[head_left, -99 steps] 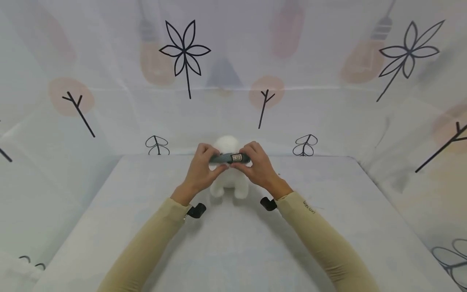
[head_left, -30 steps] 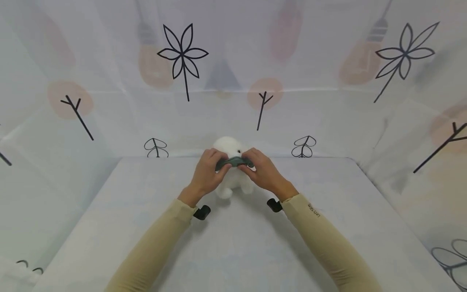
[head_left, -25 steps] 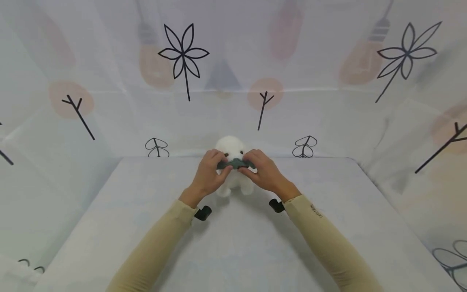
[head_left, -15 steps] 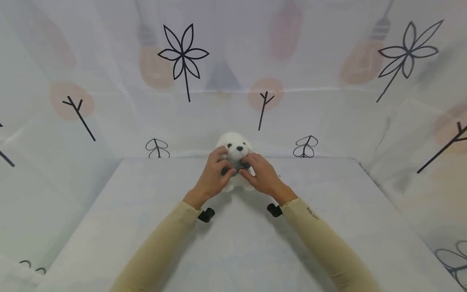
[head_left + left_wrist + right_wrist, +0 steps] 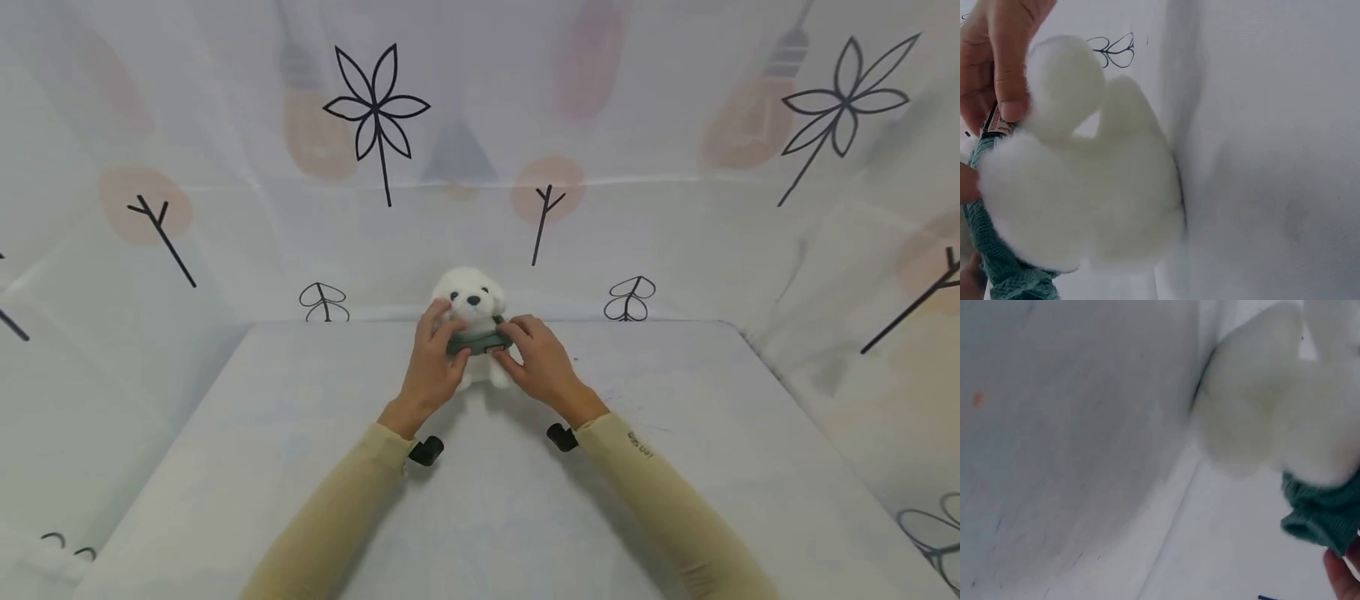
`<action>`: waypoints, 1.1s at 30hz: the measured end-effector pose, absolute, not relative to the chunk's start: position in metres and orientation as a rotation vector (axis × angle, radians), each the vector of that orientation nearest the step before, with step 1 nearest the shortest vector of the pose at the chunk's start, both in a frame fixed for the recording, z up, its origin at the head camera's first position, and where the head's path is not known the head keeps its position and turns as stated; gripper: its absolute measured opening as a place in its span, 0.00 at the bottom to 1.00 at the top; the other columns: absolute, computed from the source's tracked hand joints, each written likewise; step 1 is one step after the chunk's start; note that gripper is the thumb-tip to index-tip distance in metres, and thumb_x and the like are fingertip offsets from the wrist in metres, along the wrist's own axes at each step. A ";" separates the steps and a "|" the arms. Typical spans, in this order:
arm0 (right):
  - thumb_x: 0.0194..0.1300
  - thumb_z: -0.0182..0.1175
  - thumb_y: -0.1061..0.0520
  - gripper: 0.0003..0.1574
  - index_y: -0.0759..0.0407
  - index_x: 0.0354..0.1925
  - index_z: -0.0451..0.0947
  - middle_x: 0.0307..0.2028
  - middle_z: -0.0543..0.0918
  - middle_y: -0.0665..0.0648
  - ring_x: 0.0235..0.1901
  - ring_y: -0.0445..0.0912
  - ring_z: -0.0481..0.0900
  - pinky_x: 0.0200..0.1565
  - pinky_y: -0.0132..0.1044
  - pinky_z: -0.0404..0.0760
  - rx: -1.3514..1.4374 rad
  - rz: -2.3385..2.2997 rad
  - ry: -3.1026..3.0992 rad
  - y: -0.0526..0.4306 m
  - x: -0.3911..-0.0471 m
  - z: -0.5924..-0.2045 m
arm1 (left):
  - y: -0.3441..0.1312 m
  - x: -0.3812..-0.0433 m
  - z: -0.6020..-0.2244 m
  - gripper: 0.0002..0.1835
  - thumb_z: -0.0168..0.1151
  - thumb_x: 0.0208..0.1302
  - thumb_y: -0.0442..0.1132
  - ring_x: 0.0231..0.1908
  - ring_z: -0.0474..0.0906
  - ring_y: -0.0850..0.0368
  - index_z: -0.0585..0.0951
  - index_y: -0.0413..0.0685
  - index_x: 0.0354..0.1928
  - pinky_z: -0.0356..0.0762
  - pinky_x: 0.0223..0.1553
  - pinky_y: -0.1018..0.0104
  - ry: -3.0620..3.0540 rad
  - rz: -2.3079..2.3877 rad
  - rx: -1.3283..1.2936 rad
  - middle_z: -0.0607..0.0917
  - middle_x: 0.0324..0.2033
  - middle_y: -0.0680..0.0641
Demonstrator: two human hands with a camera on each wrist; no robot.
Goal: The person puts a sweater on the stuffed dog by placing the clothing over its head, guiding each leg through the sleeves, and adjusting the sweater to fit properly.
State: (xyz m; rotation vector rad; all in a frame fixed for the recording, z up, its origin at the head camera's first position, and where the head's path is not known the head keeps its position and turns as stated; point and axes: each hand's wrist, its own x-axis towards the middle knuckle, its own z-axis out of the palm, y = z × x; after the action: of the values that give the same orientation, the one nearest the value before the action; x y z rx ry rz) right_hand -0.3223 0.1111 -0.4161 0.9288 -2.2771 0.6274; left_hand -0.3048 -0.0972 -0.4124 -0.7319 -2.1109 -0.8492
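A white plush dog (image 5: pixel 465 287) with dark eyes and nose faces me at the back of the table. Under its muzzle, across its neck and front, lies a green knitted scarf (image 5: pixel 475 342). My left hand (image 5: pixel 431 362) pinches the scarf's left part between thumb and finger, its upper fingers lying against the dog's cheek. On the other side my right hand (image 5: pixel 542 360) holds the scarf by its label (image 5: pixel 999 122), as the left wrist view shows. One scarf end (image 5: pixel 1317 526) hangs folded near the right fingertips (image 5: pixel 1339 575) in the right wrist view.
The plush stands on a pale cloth-covered table (image 5: pixel 487 500), close to its back edge. Behind it hangs a white curtain (image 5: pixel 637 217) printed with flowers and trees. Black wrist cameras (image 5: pixel 426 451) hang below both cuffs.
The scarf, earlier held in front of the dog's head, is now down at its neck, baring eyes and nose. Both hands have lowered slightly; the dog has turned to face me.
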 end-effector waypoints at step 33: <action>0.63 0.63 0.56 0.23 0.62 0.55 0.73 0.29 0.83 0.53 0.28 0.44 0.81 0.32 0.41 0.79 0.829 0.845 -2.355 0.098 -0.305 -0.417 | -0.078 -0.294 -0.428 0.18 0.68 0.54 0.29 0.42 0.80 0.48 0.77 0.35 0.48 0.81 0.34 0.63 -2.169 -1.165 -0.503 0.80 0.43 0.40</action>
State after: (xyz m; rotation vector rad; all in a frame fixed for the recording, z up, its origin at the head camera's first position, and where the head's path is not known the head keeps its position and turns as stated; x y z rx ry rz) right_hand -0.3048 0.0985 -0.4175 0.8292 -2.3552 0.8454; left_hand -0.2942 -0.0783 -0.4281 -0.5028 -2.1689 -1.1648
